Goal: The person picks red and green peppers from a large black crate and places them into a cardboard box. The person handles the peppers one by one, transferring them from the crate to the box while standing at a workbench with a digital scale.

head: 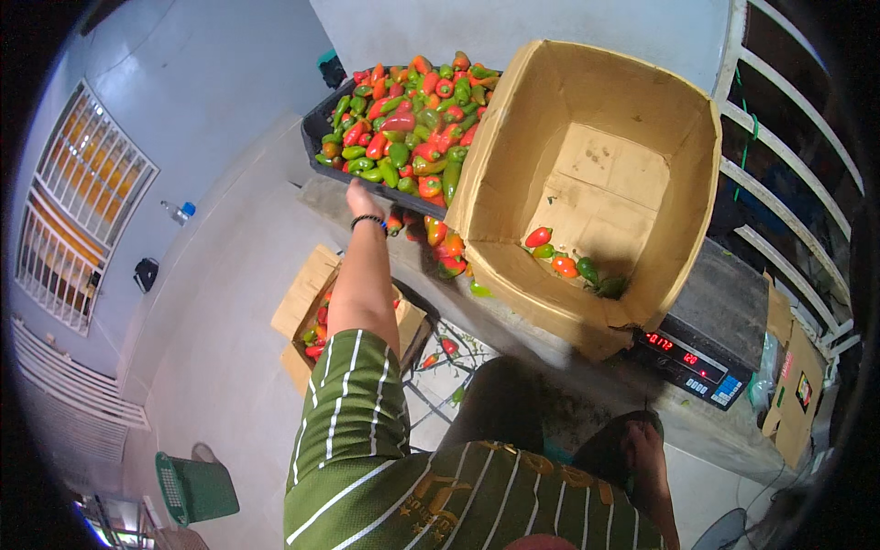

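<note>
My left hand (364, 201) is at the near edge of a black plastic crate (317, 127), gripping its rim; its fingertips are largely hidden. Red, orange and green peppers (405, 124) fill that crate. More peppers (447, 247) show below it on the concrete ledge (330, 199). Beside the crate, to the right, stands a tall open cardboard box (495, 172) with several peppers (564, 266) in one bottom corner. My right hand (644, 443) hangs low by my knee, in shadow, and its fingers are hard to make out.
A digital scale (722, 302) with a lit display sits right of the tall box. Flattened cardboard (797, 392) leans near white metal railings (784, 130). On the floor are a smaller carton (302, 289) holding peppers, a few loose peppers (448, 346) and a green plastic basket (206, 489).
</note>
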A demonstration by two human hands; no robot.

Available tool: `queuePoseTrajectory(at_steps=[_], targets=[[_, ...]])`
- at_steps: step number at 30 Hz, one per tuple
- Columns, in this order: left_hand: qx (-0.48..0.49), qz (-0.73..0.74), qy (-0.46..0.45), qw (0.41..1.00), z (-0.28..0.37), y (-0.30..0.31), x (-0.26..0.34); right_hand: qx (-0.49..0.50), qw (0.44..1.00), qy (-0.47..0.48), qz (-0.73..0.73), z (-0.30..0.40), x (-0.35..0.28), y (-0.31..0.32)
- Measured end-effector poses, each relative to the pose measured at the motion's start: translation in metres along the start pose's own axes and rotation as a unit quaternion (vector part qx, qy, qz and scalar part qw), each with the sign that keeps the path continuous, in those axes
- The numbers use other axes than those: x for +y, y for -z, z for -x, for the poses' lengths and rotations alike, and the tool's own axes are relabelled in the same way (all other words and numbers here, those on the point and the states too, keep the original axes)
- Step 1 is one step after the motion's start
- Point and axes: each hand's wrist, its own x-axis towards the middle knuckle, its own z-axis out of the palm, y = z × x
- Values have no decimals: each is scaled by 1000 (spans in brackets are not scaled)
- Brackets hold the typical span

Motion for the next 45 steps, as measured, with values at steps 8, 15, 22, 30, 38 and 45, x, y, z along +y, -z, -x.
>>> queuePoseTrajectory(at_steps=[8,15,22,30,38,45], targets=[[4,-295,-412,862,79,-48,28,-5,997,17,-71,-2,29,29],[-493,-265,-654,509,259,-172,51,18,995,-4,-94,-14,45,29],[-729,-545,-399,110,312,-177,-129,10,993,-4,-114,-4,32,28],[-715,-524,-463,-4,323,-150,-175,20,995,-70,-73,4,20,36],[-723,-324,100,602,293,-190,-36,-138,966,218,-9,23,-85,2],[-624,97,342,696,305,-72,55,-256,922,284,-57,25,-168,-69]])
